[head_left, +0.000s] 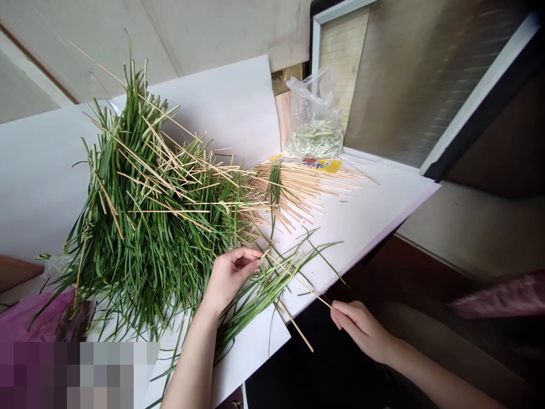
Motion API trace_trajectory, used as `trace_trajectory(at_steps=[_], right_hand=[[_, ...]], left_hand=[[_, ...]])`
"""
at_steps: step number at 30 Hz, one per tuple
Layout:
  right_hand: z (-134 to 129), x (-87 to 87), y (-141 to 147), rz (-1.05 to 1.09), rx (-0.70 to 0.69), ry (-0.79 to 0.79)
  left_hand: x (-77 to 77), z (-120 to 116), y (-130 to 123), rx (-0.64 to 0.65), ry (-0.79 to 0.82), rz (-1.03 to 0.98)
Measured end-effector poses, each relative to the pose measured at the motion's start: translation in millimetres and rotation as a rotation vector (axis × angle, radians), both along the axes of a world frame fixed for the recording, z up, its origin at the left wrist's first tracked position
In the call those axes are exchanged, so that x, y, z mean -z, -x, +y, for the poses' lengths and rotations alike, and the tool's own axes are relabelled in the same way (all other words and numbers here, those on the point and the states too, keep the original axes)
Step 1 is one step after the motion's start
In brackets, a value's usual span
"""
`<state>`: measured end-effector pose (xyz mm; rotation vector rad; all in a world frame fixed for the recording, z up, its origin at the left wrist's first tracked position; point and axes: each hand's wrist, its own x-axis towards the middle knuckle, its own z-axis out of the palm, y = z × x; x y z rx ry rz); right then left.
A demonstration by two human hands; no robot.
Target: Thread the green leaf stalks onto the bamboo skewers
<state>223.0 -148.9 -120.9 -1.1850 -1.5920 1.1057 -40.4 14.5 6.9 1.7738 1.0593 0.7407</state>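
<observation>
My right hand (355, 326) is closed on the lower end of a thin wooden skewer (302, 281), just past the front edge of the white board (357, 227). The skewer slants up and left to my left hand (234, 272), whose thumb and fingers pinch around its other end, by the tip of a green stalk. Beneath and beside my left hand lies a loose bunch of green stalks (264, 292). Another skewer (300, 332) sticks out from under this bunch over the board's edge.
A tall heap of green stalks (157, 238) with skewers on top fills the left. Many skewers (298, 193) are spread behind my hands. A clear plastic bag (315, 130) of pale cut pieces stands at the back, near a framed panel (383, 79).
</observation>
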Motion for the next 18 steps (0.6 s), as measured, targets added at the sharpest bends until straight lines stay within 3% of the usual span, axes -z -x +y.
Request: trace_trajectory(at_steps=[18], right_hand=[[-0.7,-0.6,2.8,-0.005,0.023,-0.043]], left_hand=[[-7.8,-2.5,-4.7,-0.016,0.068,-0.139]])
